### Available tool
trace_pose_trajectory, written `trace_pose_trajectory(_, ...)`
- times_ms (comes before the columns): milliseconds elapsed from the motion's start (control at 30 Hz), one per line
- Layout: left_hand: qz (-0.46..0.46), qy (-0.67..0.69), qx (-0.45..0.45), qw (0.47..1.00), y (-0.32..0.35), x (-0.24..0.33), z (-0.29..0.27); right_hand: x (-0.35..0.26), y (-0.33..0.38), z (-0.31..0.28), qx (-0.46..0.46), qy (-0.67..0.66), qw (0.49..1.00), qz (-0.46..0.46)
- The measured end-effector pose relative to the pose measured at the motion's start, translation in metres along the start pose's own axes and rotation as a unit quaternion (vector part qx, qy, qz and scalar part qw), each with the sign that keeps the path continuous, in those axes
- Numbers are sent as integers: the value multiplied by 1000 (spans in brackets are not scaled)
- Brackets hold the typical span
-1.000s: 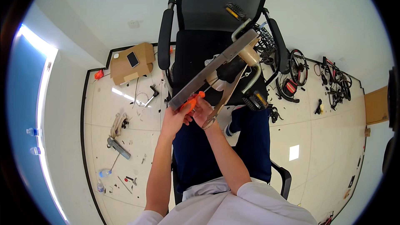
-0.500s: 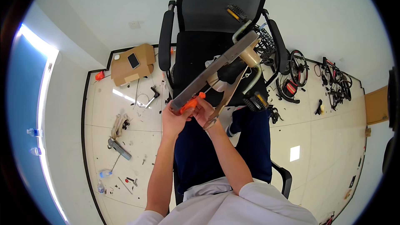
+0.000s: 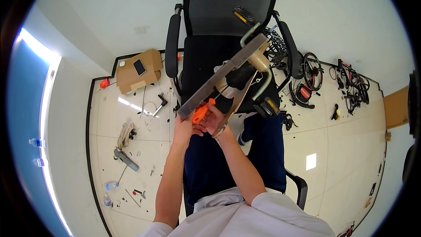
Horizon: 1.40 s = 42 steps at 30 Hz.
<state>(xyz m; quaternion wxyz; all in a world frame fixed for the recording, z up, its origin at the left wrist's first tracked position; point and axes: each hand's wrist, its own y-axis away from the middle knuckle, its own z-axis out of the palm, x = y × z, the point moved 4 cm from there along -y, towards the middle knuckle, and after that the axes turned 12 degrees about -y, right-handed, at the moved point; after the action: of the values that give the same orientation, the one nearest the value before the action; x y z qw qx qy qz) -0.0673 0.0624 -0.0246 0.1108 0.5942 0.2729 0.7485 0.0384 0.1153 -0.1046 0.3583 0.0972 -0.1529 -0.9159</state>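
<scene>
Part of a bicycle frame (image 3: pixel 219 77) slants across the chair seat toward me: a grey bar, a beige hub shell (image 3: pixel 258 61), bent cranks and black pedals with yellow reflectors (image 3: pixel 268 106). At its near end, my left hand (image 3: pixel 184 128) is closed around the grey bar, with its fingertips reaching below an orange-handled screwdriver (image 3: pixel 201 113). My right hand (image 3: pixel 214 120) curls its fingers around the orange handle from the right. The screwdriver's thin shaft points up and away between the bars; its tip is hidden. A thinner brownish bar (image 3: pixel 239 101) passes over my right wrist.
The black office chair (image 3: pixel 199 57) holds the frame. On the left floor lie flattened cardboard (image 3: pixel 151 61) with a phone (image 3: pixel 139 67), grey metal parts (image 3: pixel 125 156), small scraps and bottles (image 3: pixel 112 186). Bicycle wheels (image 3: pixel 312 72) and parts (image 3: pixel 355 85) lean by the right wall.
My left thumb has come off the orange handle, and the left fingertips now show below it. The frame shifts slightly left in view.
</scene>
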Motion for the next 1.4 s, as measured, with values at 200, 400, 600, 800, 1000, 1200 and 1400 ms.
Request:
trace_pose_trajectory(200,149,-125,106,975,-8,-5,-7,-3,-4,-11,1,12,1000,-28)
trace_pose_trajectory(400,119,-111,117,980,-8,-5,-8,-2,-2,-10,1,20,1000,-23)
trace_pose_trajectory(600,78,-79,47,993,-11,-9,-7,1,-10,-21,-41,-6,999,-27)
trace_pose_trajectory(800,67,-58,57,994,-8,-5,-9,-2,-6,-13,-26,34,999,-13)
trace_pose_trajectory(1000,110,-144,101,978,-4,5,-5,-5,7,-10,9,31,999,-36)
trace_pose_trajectory(1200,101,-186,101,972,-1,8,-2,-2,7,-6,-7,19,1000,-22)
trace_pose_trajectory(1400,85,-138,3,987,4,12,-5,0,1,-11,-37,18,998,-40)
